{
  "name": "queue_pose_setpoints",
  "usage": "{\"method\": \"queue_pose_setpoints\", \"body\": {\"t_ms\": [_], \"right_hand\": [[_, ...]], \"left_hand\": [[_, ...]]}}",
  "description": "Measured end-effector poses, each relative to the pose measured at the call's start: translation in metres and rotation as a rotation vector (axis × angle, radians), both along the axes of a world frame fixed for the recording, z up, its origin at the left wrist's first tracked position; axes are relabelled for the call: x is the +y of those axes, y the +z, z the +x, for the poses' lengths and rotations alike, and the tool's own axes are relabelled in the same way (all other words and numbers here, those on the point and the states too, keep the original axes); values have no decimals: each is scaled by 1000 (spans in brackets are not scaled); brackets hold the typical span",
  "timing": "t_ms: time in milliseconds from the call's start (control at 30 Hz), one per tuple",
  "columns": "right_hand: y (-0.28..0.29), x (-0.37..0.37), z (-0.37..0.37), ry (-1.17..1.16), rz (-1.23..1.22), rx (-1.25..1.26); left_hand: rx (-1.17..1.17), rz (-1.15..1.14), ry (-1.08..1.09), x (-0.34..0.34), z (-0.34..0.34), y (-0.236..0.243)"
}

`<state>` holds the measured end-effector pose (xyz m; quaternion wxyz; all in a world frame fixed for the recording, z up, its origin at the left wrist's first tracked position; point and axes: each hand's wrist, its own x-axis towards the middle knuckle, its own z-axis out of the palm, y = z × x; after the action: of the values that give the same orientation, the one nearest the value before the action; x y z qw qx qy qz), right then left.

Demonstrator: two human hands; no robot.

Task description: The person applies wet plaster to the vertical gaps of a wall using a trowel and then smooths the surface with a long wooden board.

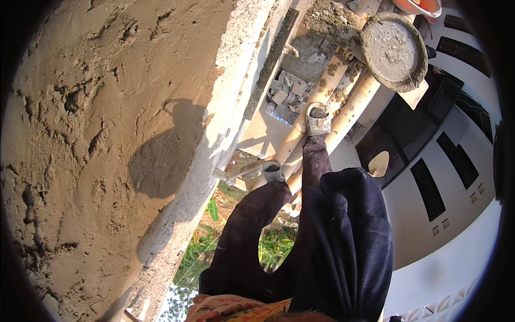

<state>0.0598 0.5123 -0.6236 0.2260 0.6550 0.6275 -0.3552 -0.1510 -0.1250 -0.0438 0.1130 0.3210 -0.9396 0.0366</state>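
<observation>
Neither of my hands shows in the head view. At the lower edge a strip of bare skin [308, 316], perhaps a forearm, lies below my orange patterned shirt [236, 307]. My legs in dark, stained trousers [241, 231] reach up the middle, beside a loose fold of navy cloth [354, 231]. Pale, worn footwear [318, 124] rests on bamboo poles [348, 126]. Wet, rough plaster [107, 107] covers the wall on the left, and a head-shaped shadow falls on it. A round, mortar-crusted basin [394, 53] of grey, watery mix sits at the upper right.
A pale concrete edge [185, 214] runs diagonally between wall and poles. Broken tile rubble [289, 88] and green plants [276, 249] lie far below through gaps. An orange-and-white bowl [421, 6] stands behind the basin. A white building with dark windows [429, 185] rises on the right.
</observation>
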Motion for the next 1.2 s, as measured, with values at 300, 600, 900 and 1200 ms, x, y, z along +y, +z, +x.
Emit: {"method": "queue_pose_setpoints", "body": {"t_ms": [300,600,900,1200], "right_hand": [[201,15,-191,959,109,210],[210,147,-376,991,243,160],[19,72,-366,283,-40,353],[71,20,-371,471,431,554]], "left_hand": [[35,5,-84,23,-64,58],[91,-6,-131,35,-112,114],[123,43,-137,44,-140,132],[298,185,-89,45,-125,159]]}}
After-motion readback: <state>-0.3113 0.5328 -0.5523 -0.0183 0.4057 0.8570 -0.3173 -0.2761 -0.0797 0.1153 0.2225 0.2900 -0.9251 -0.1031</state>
